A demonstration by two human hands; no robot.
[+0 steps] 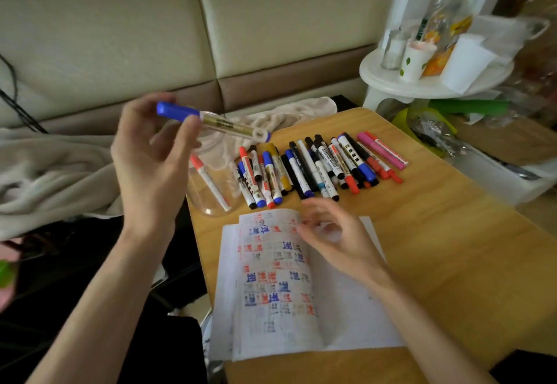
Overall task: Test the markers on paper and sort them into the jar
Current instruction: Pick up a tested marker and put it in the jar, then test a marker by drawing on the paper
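Observation:
My left hand (153, 154) is raised above the table's left edge and pinches a capped blue marker (220, 121) between thumb and fingers, level and pointing right. Below it a clear plastic jar (211, 199) lies on its side with one red-capped marker (211, 183) inside. A row of several markers (319, 166) in red, blue, black, yellow and pink lies across the table's middle. My right hand (337, 239) rests with loosely curled fingers on the top of the paper (280, 287), which is covered in red, blue and black test marks. It holds nothing.
The wooden table (437, 248) has bare surface to the right of the paper. A beige blanket (54, 178) lies at the left beside a cushioned sofa back. A white round shelf (434, 82) with cups and bottles stands at the back right.

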